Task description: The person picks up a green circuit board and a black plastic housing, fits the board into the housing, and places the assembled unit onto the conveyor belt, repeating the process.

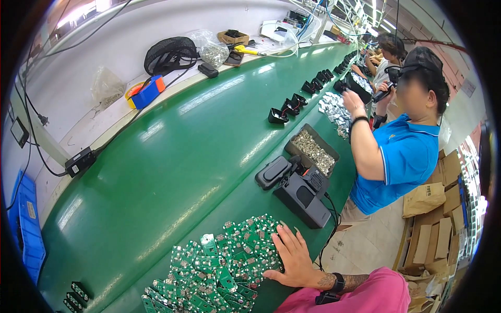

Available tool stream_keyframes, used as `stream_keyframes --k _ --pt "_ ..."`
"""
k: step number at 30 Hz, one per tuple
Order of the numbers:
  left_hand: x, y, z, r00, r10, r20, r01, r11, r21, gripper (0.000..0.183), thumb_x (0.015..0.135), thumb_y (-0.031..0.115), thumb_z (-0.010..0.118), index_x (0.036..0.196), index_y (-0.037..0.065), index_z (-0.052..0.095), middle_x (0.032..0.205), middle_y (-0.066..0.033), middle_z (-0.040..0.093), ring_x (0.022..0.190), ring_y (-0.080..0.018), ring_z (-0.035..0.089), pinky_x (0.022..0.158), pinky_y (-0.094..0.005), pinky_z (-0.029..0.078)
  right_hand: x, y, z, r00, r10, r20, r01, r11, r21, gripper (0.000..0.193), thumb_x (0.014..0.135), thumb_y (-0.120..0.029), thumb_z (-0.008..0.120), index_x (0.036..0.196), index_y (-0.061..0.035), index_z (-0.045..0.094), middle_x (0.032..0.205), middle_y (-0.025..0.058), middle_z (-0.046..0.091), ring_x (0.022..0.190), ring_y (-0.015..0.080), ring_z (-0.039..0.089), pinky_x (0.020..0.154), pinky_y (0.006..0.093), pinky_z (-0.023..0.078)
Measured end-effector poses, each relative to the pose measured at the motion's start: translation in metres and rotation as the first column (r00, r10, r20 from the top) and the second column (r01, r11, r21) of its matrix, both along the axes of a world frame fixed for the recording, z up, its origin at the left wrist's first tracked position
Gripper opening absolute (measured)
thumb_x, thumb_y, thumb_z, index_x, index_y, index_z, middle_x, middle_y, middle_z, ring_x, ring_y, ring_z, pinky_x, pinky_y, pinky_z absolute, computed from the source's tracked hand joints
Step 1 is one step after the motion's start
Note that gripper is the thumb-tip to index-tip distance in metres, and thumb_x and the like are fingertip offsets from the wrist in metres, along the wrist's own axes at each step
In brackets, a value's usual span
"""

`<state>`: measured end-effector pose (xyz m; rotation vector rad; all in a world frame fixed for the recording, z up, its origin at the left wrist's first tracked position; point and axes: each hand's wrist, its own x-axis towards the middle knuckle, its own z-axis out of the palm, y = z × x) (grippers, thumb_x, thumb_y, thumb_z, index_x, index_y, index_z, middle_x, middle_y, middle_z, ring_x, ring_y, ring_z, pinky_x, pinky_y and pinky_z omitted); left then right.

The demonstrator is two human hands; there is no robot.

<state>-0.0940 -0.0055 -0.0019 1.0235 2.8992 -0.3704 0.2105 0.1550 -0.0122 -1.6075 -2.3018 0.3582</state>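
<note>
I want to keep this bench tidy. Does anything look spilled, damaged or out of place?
No clear damage shows. The green circuit boards by the right hand lie in a loose, jumbled heap, unlike the metal parts in a dark bin. Whether the boards were spilled, I cannot tell.

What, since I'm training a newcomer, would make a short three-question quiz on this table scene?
1. Where is the right hand? A: in the blue crate. B: at the edge of the heaped circuit boards. C: on a cardboard box.
2. True or false: the nearest co-worker's shirt is blue.
3. Fill in: the table is mainly ___ in colour.

Key: 1 B; 2 true; 3 green.
</note>
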Motion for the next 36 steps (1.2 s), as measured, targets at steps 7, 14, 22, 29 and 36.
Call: stream_keyframes --k 7,14,22,29,36 --pt "-0.002 -0.006 -0.007 0.999 -0.032 -0.022 0.033 0.998 0.047 0.061 0.102 0.032 0.036 0.152 -0.001 0.021 0.161 -0.013 0.017 0.148 -0.029 0.016 0.118 -0.0493 0.014 0.0 0.0 0.0 1.0 -0.003 -0.001 0.003 1.0 -0.009 0.093 0.085 -0.065 0.058 0.143 0.0047 0.037 0.151 0.0258 0.031 0.142 0.0393 0.027 0.114 0.0562 0.018" --pt "-0.002 -0.006 -0.007 0.999 -0.039 -0.036 0.04 0.998 0.043 0.061 0.103 0.033 0.034 0.152 0.0 0.021 0.162 -0.0125 0.017 0.149 -0.0284 0.015 0.117 -0.049 0.014 0.0 0.0 0.0 1.0 -0.006 0.002 0.006 1.0 -0.009 0.092 0.085 -0.064 0.058 0.142 0.0047 0.038 0.151 0.0256 0.031 0.142 0.0393 0.027 0.114 0.0561 0.019" --pt "-0.002 -0.004 -0.005 0.999 -0.019 -0.034 0.019 1.0 -0.008 0.06 0.103 0.033 0.034 0.152 0.001 0.022 0.162 -0.0116 0.016 0.149 -0.0274 0.015 0.117 -0.0479 0.015 0.0 0.001 0.001 1.0 -0.006 -0.008 0.006 1.0 0.001 0.091 0.085 -0.063 0.059 0.141 0.0046 0.039 0.15 0.0251 0.032 0.141 0.0397 0.029 0.113 0.0564 0.019" --pt "-0.001 -0.004 -0.004 0.999 -0.021 -0.046 0.019 0.999 -0.028 0.059 0.103 0.033 0.035 0.152 0.001 0.023 0.162 -0.0105 0.017 0.149 -0.0264 0.016 0.118 -0.0478 0.015 0.0 0.0 0.001 1.0 -0.001 -0.007 0.001 1.0 0.01 0.091 0.084 -0.064 0.059 0.141 0.0048 0.039 0.15 0.0251 0.032 0.141 0.0398 0.029 0.113 0.0569 0.02" --pt "0.003 0.009 0.005 0.999 0.02 -0.048 -0.03 0.974 -0.223 0.06 0.103 0.032 0.037 0.151 -0.001 0.024 0.161 -0.0114 0.017 0.148 -0.0268 0.015 0.118 -0.0477 0.014 -0.001 0.0 -0.001 1.0 -0.002 -0.003 0.002 1.0 -0.001 0.092 0.085 -0.064 0.058 0.142 0.0048 0.037 0.151 0.0256 0.031 0.141 0.0401 0.029 0.113 0.0571 0.019"
